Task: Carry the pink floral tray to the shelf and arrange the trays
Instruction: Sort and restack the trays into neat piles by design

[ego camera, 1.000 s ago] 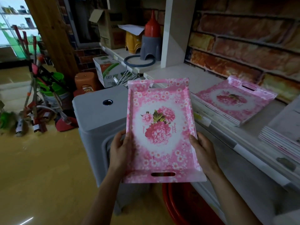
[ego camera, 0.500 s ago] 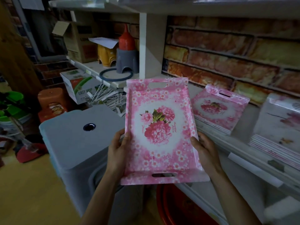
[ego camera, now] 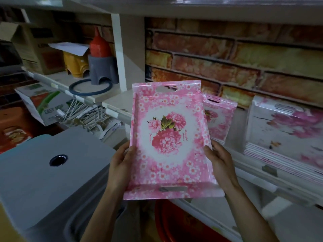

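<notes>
The pink floral tray [ego camera: 169, 142] was held in the air at the centre of the view, face towards the camera, in front of the shelf [ego camera: 113, 103]. The left grip [ego camera: 120, 165] was clamped on its 9 o'clock edge, thumb over the rim. The right grip [ego camera: 220, 165] was clamped on the 3 o'clock edge in the same way. A stack of matching pink trays [ego camera: 219, 116] sat on the shelf at 2 o'clock from it, and a stack of white floral trays [ego camera: 283, 131] at 3 o'clock. A grey bin lid [ego camera: 43, 175] lay at 8 o'clock.

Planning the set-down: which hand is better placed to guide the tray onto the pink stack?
Probably right: the right hand grips the pink floral tray nearest the pink stack; the left hand holds its far edge.
</notes>
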`<state>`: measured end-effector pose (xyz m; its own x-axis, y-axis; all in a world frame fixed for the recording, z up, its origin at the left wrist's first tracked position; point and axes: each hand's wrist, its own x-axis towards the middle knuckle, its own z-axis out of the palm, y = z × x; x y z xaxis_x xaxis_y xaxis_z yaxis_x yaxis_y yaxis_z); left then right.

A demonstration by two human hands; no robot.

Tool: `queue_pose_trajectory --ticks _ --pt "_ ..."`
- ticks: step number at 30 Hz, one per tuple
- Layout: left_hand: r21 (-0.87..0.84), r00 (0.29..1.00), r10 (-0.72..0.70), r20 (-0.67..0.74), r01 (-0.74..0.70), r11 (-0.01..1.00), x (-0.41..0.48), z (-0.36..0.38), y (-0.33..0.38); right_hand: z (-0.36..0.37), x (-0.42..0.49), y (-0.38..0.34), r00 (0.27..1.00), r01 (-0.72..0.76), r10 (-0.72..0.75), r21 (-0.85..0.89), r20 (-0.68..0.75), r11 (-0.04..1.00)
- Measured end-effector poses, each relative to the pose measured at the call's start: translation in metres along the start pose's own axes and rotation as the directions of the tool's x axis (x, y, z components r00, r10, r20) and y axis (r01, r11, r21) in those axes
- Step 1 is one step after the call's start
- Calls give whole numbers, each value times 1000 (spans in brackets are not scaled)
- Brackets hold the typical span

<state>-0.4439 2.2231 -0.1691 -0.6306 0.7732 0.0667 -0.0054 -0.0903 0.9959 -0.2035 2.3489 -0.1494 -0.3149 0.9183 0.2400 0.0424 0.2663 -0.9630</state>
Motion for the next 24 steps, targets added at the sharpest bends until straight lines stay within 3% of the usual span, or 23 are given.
queue_pose_trajectory --ticks 24 --pt "53 987 54 150 -63 997 109 110 39 -64 107 -8 987 -20 8 -73 -158 997"
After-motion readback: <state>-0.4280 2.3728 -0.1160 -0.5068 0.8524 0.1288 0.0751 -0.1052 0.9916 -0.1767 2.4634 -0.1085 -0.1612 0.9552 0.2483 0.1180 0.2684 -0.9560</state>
